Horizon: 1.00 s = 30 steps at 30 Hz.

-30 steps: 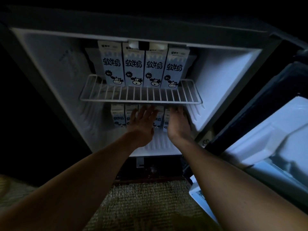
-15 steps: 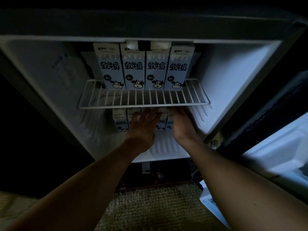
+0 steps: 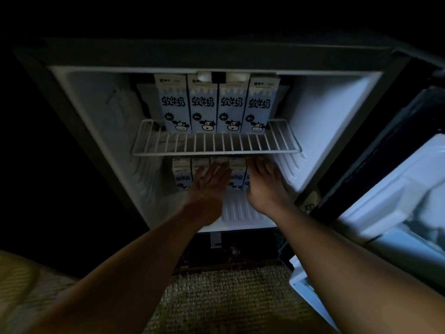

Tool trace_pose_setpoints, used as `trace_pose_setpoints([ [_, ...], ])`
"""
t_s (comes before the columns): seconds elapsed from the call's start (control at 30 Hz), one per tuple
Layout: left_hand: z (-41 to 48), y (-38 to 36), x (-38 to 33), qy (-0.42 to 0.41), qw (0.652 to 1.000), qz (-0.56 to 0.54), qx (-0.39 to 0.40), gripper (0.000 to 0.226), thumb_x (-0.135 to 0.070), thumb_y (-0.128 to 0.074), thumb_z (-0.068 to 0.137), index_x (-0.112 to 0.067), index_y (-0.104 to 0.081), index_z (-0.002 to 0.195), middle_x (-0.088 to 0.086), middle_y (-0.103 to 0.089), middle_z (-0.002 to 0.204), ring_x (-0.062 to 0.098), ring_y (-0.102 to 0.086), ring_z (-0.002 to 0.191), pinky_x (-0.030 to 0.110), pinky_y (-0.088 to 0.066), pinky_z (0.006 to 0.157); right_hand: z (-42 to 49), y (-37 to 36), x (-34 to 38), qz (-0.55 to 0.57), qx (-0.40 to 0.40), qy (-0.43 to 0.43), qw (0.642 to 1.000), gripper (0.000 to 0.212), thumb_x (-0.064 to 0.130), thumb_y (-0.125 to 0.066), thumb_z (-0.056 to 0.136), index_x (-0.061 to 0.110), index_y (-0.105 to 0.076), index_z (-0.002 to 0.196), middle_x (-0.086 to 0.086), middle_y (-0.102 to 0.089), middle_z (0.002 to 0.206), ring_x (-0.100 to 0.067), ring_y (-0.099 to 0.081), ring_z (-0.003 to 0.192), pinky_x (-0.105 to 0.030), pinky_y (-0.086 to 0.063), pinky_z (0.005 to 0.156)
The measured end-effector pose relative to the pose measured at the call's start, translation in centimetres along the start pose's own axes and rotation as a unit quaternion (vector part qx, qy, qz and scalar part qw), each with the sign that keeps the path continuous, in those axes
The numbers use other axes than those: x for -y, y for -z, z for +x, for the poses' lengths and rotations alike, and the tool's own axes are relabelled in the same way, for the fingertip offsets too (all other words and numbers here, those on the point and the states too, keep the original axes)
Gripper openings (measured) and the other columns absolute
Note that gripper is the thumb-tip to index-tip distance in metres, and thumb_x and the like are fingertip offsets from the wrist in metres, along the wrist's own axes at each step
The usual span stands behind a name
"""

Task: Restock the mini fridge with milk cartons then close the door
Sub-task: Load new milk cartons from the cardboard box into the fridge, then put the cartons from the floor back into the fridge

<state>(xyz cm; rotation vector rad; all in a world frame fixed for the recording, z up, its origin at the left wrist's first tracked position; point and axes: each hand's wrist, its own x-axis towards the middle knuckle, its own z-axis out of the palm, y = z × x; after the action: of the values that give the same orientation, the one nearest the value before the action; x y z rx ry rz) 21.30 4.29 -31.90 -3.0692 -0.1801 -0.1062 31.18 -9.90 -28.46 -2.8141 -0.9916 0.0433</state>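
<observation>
As before, hands (image 3: 210, 186) (image 3: 264, 188) against lower cartons (image 3: 237, 179)

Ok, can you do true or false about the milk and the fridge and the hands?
1. Four milk cartons stand upright in a row on the wire shelf. True.
2. The fridge door is shut. False: it stands open on the right.
3. The left hand and the right hand both reach in under the wire shelf. True.
4. The left hand is lifting a carton off the top shelf. False: its fingers are straight, against the lower cartons.
5. There is nothing under the wire shelf. False: the lower cartons stand there.
</observation>
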Motion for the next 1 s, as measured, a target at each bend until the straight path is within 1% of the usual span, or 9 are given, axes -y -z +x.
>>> trace_pose_setpoints([
  [0.07, -0.7, 1.5, -0.3, 0.019, 0.998, -0.002, 0.058, 0.077, -0.018, -0.038, 0.101, -0.014, 0.014, 0.158, 0.006, 0.021, 0.165, 0.024, 0.021, 0.151, 0.048, 0.008, 0.123, -0.8, 0.4, 0.1, -0.021, 0.018, 0.013, 1.000, 0.083, 0.015, -0.059, 0.089, 0.012, -0.013, 0.158, -0.007, -0.016, 0.165, -0.029, -0.010, 0.152, -0.046, -0.012, 0.124],
  [0.17, -2.0, 3.6, -0.8, 0.029, 0.997, -0.019, 0.073, 0.077, -0.022, -0.040, 0.101, -0.015, 0.012, 0.159, 0.005, 0.018, 0.166, 0.023, 0.020, 0.152, 0.047, 0.009, 0.123, -2.3, 1.6, 0.6, -0.045, 0.033, 0.029, 0.998, 0.074, 0.017, -0.054, 0.091, 0.011, -0.020, 0.157, -0.007, -0.018, 0.165, -0.027, -0.012, 0.151, -0.044, -0.008, 0.124],
  [0.33, -5.5, 7.5, -2.2, 0.029, 0.993, 0.008, 0.111, 0.073, -0.030, -0.037, 0.104, -0.017, 0.009, 0.159, 0.003, 0.019, 0.166, 0.024, 0.021, 0.151, 0.046, 0.011, 0.123, -5.5, 4.8, 2.6, -0.012, 0.091, 0.056, 0.994, 0.069, 0.020, -0.054, 0.096, 0.011, -0.023, 0.156, -0.007, -0.007, 0.167, -0.027, -0.001, 0.153, -0.040, -0.008, 0.124],
  [0.47, -10.3, 11.7, -3.2, -0.038, 0.990, 0.078, 0.115, 0.072, -0.040, -0.032, 0.106, -0.014, 0.009, 0.159, 0.006, 0.017, 0.166, 0.025, 0.018, 0.152, 0.049, 0.007, 0.123, -9.9, 8.4, 3.7, -0.033, 0.129, 0.098, 0.986, 0.068, 0.018, -0.050, 0.096, 0.008, -0.020, 0.156, -0.008, -0.010, 0.166, -0.027, 0.000, 0.153, -0.041, -0.010, 0.125],
  [0.53, -11.6, 13.8, -3.4, -0.037, 0.990, 0.070, 0.114, 0.071, -0.044, -0.027, 0.106, -0.015, 0.010, 0.159, 0.003, 0.015, 0.166, 0.023, 0.017, 0.152, 0.048, 0.005, 0.123, -11.0, 10.2, 4.1, -0.037, 0.139, 0.100, 0.985, 0.063, 0.017, -0.048, 0.097, 0.008, -0.024, 0.154, -0.008, -0.015, 0.164, -0.028, -0.001, 0.152, -0.041, -0.011, 0.124],
  [0.67, -15.7, 20.3, -5.4, -0.011, 0.996, 0.032, 0.079, 0.069, -0.047, -0.028, 0.105, -0.020, 0.004, 0.160, 0.000, 0.007, 0.168, 0.021, 0.011, 0.154, 0.048, 0.003, 0.123, -16.7, 17.8, 4.9, -0.053, 0.108, 0.111, 0.986, 0.066, 0.022, -0.043, 0.102, 0.013, -0.011, 0.160, -0.004, -0.002, 0.168, -0.025, 0.009, 0.154, -0.040, -0.005, 0.125],
  [0.73, -17.3, 23.4, -6.4, -0.017, 0.997, 0.039, 0.059, 0.069, -0.048, -0.030, 0.104, -0.020, 0.000, 0.160, 0.001, 0.004, 0.168, 0.022, 0.007, 0.154, 0.049, 0.002, 0.123, -19.7, 21.2, 5.0, -0.059, 0.089, 0.116, 0.987, 0.067, 0.028, -0.044, 0.102, 0.013, -0.012, 0.160, -0.004, -0.004, 0.168, -0.025, 0.007, 0.154, -0.041, -0.005, 0.125],
  [0.87, -19.9, 29.8, -10.1, -0.092, 0.992, 0.083, -0.007, 0.070, -0.051, -0.032, 0.103, -0.022, -0.002, 0.160, 0.001, -0.003, 0.167, 0.021, 0.002, 0.154, 0.049, -0.001, 0.122, -26.0, 26.7, 3.8, -0.033, 0.025, 0.105, 0.994, 0.064, 0.032, -0.047, 0.099, 0.013, -0.025, 0.156, -0.006, -0.025, 0.162, -0.028, -0.010, 0.152, -0.042, -0.016, 0.123],
  [1.0, -21.7, 34.1, -14.7, -0.149, 0.985, 0.060, -0.057, 0.068, -0.053, -0.026, 0.104, -0.024, -0.001, 0.160, -0.003, 0.001, 0.168, 0.018, 0.006, 0.154, 0.047, 0.000, 0.124, -33.1, 30.3, -0.3, -0.024, -0.029, 0.067, 0.997, 0.046, 0.026, -0.048, 0.096, 0.010, -0.045, 0.139, -0.006, -0.047, 0.143, -0.029, -0.030, 0.140, -0.038, -0.027, 0.113],
])
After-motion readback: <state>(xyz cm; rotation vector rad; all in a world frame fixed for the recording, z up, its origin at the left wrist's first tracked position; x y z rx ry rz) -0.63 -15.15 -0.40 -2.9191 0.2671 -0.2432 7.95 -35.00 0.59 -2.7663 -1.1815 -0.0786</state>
